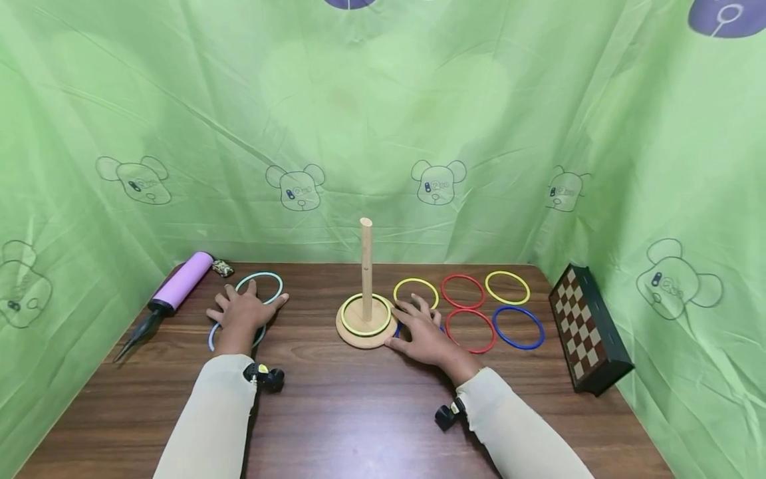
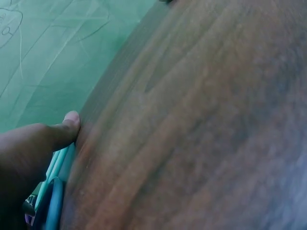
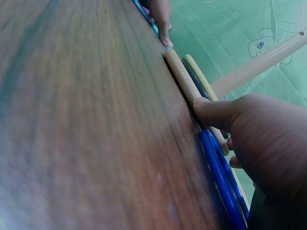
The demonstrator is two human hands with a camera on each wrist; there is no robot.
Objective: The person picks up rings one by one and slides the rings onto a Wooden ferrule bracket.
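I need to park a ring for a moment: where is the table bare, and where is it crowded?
Bare: the near table between the two sleeves, and the strip between the left hand and the peg base. Crowded: right of the base, where the right hand and loose rings lie.

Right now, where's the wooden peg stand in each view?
Head: wooden peg stand at table centre, a yellow ring around its base, the right hand beside it.
Left wrist: not in view.
Right wrist: upper right, base edge and peg.
Shared landmark: the brown wooden table, in all three views.
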